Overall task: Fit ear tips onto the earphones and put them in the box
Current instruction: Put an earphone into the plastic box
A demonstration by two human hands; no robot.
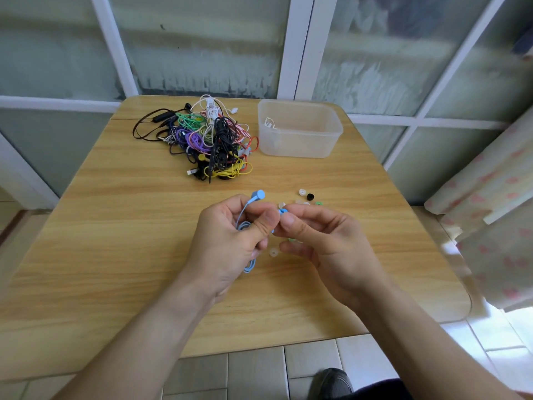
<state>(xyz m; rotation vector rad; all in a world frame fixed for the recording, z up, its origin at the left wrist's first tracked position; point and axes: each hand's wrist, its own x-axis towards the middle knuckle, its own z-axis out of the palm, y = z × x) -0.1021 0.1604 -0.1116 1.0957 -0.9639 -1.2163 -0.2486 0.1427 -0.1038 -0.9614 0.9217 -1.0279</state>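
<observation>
Looking down from the head camera, you hold both hands together over the middle of the wooden table (115,215). Your left hand (230,243) is curled around a light blue earphone set (245,226): its coiled cable sits in the palm, a loop hangs out below the hand, and one earbud (257,195) sticks up above your fingers on its thin lead. Your right hand (323,241) meets the left at the thumbs, and its thumb and forefinger pinch a small blue ear tip (282,211) right at the point where the two hands touch. Whether the tip is seated on the second earbud you cannot tell, since your fingers cover that joint.

Loose ear tips (306,197) lie on the table just beyond your right fingers: a white one, a black one, a green one and some pale ones. Another pale tip (273,252) rests on the table in the gap under your hands.

Farther back, a tangled pile of earphones (207,140) in many colours lies at the far centre. Just to its right stands the clear plastic box (300,134), open, with a white earphone (269,122) showing inside.
</observation>
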